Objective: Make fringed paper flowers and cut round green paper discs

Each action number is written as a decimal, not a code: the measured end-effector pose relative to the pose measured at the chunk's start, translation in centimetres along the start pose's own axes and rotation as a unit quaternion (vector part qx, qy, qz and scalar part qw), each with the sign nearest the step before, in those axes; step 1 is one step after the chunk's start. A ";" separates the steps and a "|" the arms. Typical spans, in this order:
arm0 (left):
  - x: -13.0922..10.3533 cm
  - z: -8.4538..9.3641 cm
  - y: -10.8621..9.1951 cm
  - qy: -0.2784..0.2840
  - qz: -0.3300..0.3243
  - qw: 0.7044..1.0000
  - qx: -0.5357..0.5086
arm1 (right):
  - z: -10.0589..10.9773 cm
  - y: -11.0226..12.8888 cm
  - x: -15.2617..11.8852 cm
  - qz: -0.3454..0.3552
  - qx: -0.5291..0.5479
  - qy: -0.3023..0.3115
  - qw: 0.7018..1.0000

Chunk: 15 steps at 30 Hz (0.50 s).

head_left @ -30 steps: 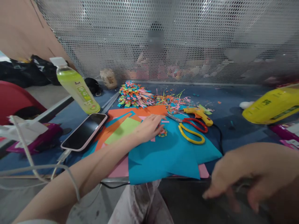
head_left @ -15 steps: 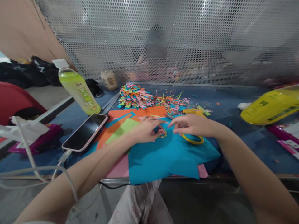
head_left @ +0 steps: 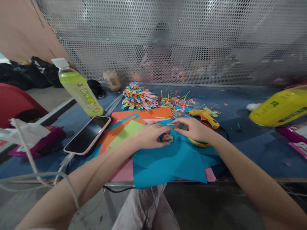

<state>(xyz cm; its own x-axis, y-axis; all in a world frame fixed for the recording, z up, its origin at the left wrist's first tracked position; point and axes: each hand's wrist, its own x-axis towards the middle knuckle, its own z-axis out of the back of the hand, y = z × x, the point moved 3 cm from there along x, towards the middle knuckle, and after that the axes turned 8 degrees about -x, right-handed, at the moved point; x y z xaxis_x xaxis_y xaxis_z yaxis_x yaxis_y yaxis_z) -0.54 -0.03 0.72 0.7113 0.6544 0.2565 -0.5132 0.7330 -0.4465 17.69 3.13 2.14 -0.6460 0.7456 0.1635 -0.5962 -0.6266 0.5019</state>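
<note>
While the left hand [head_left: 153,135] is held partly open over the coloured sheets, a small round paper piece [head_left: 167,137] is framed between its thumb and curled fingers; whether the piece is pinched or merely sheltered there cannot be told. The right hand [head_left: 192,127] is placed just beside it, with thumb and fingers bent and brought close together. A pink strip [head_left: 169,124] is seen at the right fingertips, though whether it is gripped or only touched cannot be made out.

Beneath both hands, blue paper [head_left: 168,169] is spread, and a green sheet [head_left: 127,131] is partly covered by the left forearm. Under the right hand, the scissors [head_left: 200,144] are mostly hidden, with parts of their yellow and red handles left showing. Just beyond that hand, a yellow glue gun [head_left: 208,119] is laid.

Farther out from the left hand, a cone of folded paper strips [head_left: 139,98] is stood, with paper scraps [head_left: 177,103] scattered beside it. To the left of the left hand, a phone [head_left: 87,134] is laid flat, a cable [head_left: 68,158] plugged into its near end.
</note>
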 end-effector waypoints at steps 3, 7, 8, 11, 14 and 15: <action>0.1 0.2 0.1 -0.016 0.044 0.994 -0.096 | 0.4 0.2 -0.1 0.016 0.020 -0.007 1.000; 0.2 0.5 0.4 -0.087 0.107 0.971 -0.194 | 0.1 0.6 -0.4 0.021 0.054 0.018 0.998; 0.3 0.5 0.4 -0.108 0.110 0.966 -0.210 | -0.1 0.6 -0.4 0.016 0.071 0.026 0.997; 0.4 0.4 0.4 -0.152 0.132 0.943 -0.265 | -0.8 0.6 -0.5 -0.007 0.149 0.030 0.988; 0.5 0.1 0.4 -0.162 0.155 0.927 -0.300 | -1.4 0.2 -0.3 -0.037 0.216 0.024 0.975; 0.5 0.0 0.3 -0.160 0.157 0.925 -0.306 | -1.5 0.0 -0.2 -0.042 0.226 0.025 0.973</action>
<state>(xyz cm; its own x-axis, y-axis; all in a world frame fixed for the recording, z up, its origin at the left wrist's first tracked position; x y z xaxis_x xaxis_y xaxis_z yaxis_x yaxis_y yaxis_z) -0.31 0.57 0.69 0.3456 0.9100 0.2289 -0.2319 0.3192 -0.9189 17.09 2.58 0.83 -0.6332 0.7708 0.0701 -0.3851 -0.3924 0.8353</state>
